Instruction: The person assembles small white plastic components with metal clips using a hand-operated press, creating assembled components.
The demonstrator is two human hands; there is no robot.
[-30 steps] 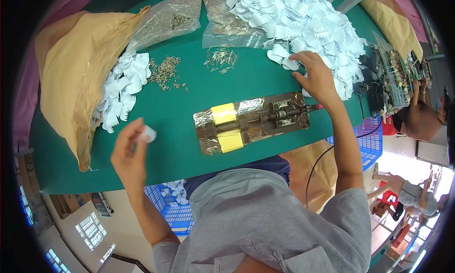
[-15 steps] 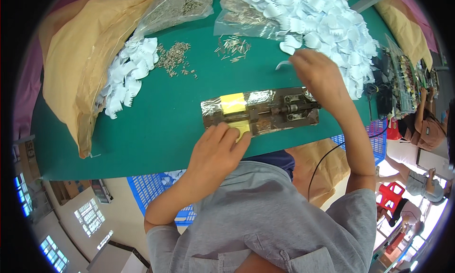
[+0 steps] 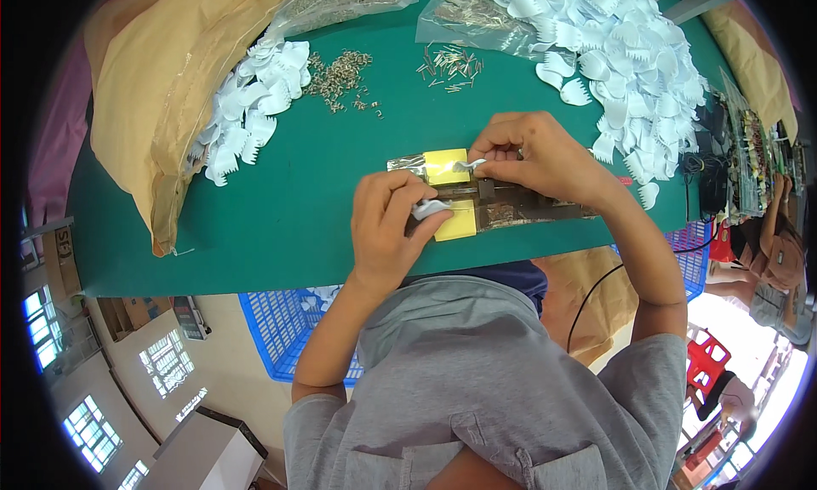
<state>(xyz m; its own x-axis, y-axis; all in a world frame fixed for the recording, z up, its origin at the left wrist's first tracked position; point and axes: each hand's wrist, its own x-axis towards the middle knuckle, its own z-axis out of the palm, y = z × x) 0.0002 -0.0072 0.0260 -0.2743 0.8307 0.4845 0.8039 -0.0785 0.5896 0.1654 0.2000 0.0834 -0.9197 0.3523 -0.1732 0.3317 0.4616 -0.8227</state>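
Observation:
My left hand (image 3: 390, 222) is closed at the left end of a tape-wrapped board jig (image 3: 519, 217), pinching a white toothed claw-clip half (image 3: 431, 207) beside the near yellow patch (image 3: 458, 222). My right hand (image 3: 549, 160) reaches over the jig from the right. Between its thumb and fingertips is a second white clip half (image 3: 469, 165), mostly hidden, over the far yellow patch (image 3: 445, 165). The two pieces are apart. My right hand and forearm cover much of the jig's right part.
Loose clip halves form a large pile (image 3: 625, 60) at the right back and a smaller pile (image 3: 247, 107) by a brown paper sack (image 3: 153, 107). Small metal springs (image 3: 340, 77) and thin metal pins (image 3: 451, 65) lie on the green table (image 3: 289, 209). Blue baskets (image 3: 277, 337) stand below.
My right hand has come from the edge of the large pile down to the jig with a clip half. A white clip half now shows in my left hand. The whole view has shifted slightly.

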